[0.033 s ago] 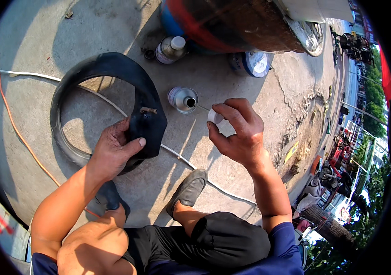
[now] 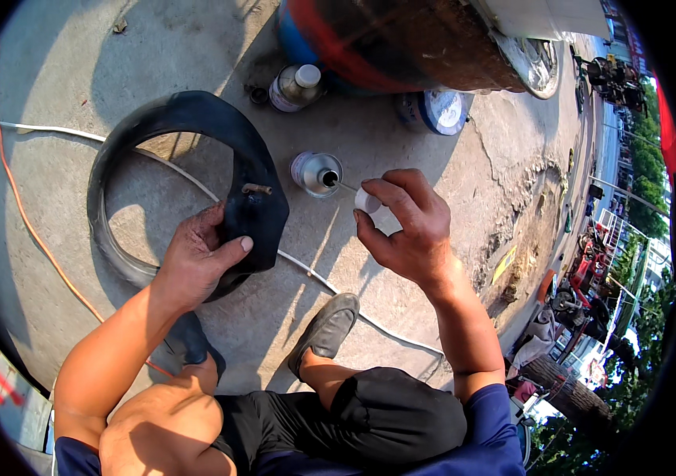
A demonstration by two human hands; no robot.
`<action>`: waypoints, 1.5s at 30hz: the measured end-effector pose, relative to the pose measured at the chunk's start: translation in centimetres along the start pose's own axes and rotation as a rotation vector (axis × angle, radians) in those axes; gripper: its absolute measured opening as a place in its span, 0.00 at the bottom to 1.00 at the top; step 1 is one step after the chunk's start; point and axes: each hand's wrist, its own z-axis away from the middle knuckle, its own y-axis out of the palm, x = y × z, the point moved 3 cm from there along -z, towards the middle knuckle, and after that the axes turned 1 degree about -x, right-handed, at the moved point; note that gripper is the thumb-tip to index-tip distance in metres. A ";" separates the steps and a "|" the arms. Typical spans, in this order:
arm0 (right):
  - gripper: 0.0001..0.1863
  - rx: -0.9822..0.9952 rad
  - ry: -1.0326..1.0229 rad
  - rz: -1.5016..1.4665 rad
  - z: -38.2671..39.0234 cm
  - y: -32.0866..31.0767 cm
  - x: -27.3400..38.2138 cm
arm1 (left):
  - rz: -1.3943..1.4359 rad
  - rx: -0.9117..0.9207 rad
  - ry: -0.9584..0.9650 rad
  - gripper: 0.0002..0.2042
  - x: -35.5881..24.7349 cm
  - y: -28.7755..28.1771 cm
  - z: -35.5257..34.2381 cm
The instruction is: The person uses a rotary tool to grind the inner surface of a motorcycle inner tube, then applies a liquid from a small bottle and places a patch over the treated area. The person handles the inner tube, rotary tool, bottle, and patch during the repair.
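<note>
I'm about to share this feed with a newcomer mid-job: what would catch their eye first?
Probably the big black inner tube left of centre, its lower right part held by the left hand. Next, the right hand, right of centre, pinches a white cap whose thin rod reaches to the mouth of an open metal can. Above, a large drum with red and blue paint fills the top middle.

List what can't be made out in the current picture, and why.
All in the head view:
Left hand: some fingers are hidden behind the black inner tube.
Thin rod at the white cap in the right hand: its far tip is lost at the dark mouth of the open can.
Open can: its dark mouth hides any contents.
Large drum: cut off by the top edge.
</note>
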 end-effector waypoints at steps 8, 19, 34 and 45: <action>0.19 0.129 -0.003 -0.038 -0.6 3.8 -1.1 | -0.090 -0.103 -0.004 0.23 1.5 -1.8 -3.0; 0.17 0.197 0.040 -0.120 -0.7 5.6 -2.0 | -0.067 -0.076 -0.022 0.25 3.5 -3.7 -4.6; 0.23 0.337 0.095 0.385 -0.8 6.3 -1.9 | -0.047 -0.087 0.022 0.25 3.4 -3.8 -4.5; 0.17 0.376 -0.016 0.272 -1.6 5.8 -1.2 | -0.016 -0.066 -0.030 0.25 2.9 -3.7 -4.1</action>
